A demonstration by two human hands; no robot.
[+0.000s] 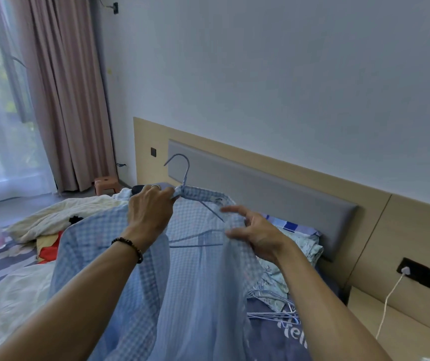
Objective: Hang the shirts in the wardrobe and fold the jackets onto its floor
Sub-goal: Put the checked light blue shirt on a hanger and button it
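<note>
I hold a light blue checked shirt up over the bed, with a blue wire hanger inside it and the hook sticking out above the collar. My left hand grips the collar at the base of the hook. My right hand pinches the shirt's right shoulder over the hanger's arm, index finger stretched out. Part of the hanger's wire shows through the open front. The wardrobe is out of view.
Several spare blue hangers lie on the dark blue bedsheet under a pale floral garment. More clothes and a cream quilt lie at the left. A padded headboard, nightstand with charger cable, curtains and a small stool surround the bed.
</note>
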